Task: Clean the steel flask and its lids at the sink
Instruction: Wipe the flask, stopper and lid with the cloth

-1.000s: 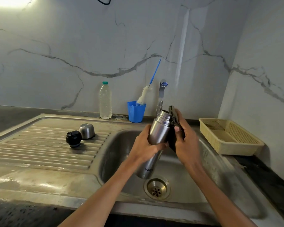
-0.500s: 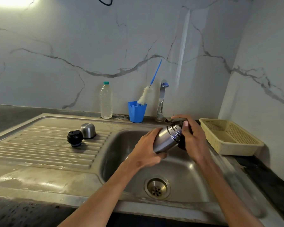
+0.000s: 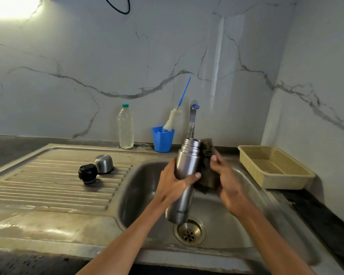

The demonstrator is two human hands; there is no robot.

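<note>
Steel surface [image 3: 48, 221] against marble walls; my left hand [image 3: 172, 185] gripped flask [image 3: 186, 165] over the sink [image 3: 236, 233], right hand [image 3: 226, 181] clutched cloth [image 3: 207, 175].

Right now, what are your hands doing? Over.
Left hand grips flask over sink. Right hand holds cloth against it. Lids wait on drainboard. Nothing blocking.

Steel drainboard [image 3: 48, 187] bears black lid [image 3: 87, 173] touching steel cap [image 3: 104, 163].
</note>
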